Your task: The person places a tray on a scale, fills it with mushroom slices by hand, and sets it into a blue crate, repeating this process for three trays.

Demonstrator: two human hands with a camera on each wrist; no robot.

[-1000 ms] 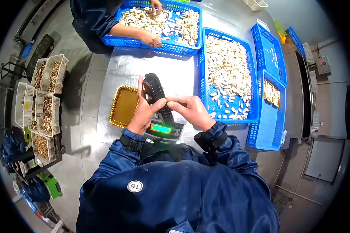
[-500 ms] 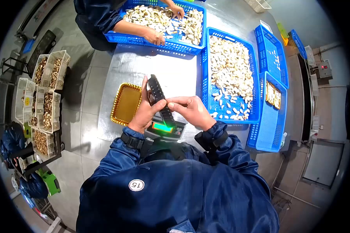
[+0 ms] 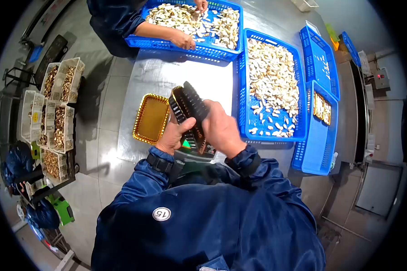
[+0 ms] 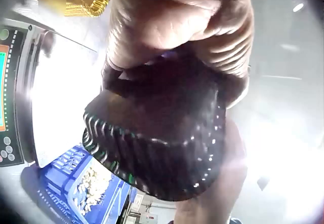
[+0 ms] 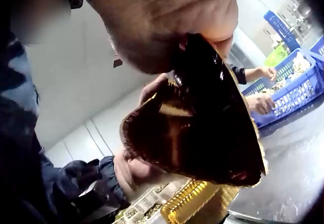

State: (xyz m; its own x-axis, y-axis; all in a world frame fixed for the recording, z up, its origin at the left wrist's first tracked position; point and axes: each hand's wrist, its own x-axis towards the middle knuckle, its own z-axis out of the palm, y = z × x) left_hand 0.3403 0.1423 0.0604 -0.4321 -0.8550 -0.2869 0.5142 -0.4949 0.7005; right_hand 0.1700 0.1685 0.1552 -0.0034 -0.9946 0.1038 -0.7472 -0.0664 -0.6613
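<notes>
Above the scale (image 3: 208,153), my left hand (image 3: 171,136) grips a dark plastic tray (image 3: 178,108) with fluted sides, its thumb lying across the near side. Another dark tray (image 3: 196,106) stands at an angle against it, gripped by my right hand (image 3: 222,128). In the right wrist view the two trays spread apart in a V, their dark undersides (image 5: 217,127) facing the camera and gold showing along the edge. The left wrist view shows ribbed tray walls (image 4: 152,158) below the left palm. A gold tray (image 3: 150,119) lies on the table left of the hands.
A blue crate (image 3: 243,95) of sliced mushrooms stands to the right. Another person's hand (image 3: 183,39) rests at a second mushroom crate (image 3: 203,52) at the far side. Further right, a blue basket (image 3: 315,149) holds filled gold trays. White crates (image 3: 68,147) stand at far left.
The dark trays, earlier close together with right fingertips pinching the edge, now stand spread apart. My right hand has moved up and wrapped further over its tray.
</notes>
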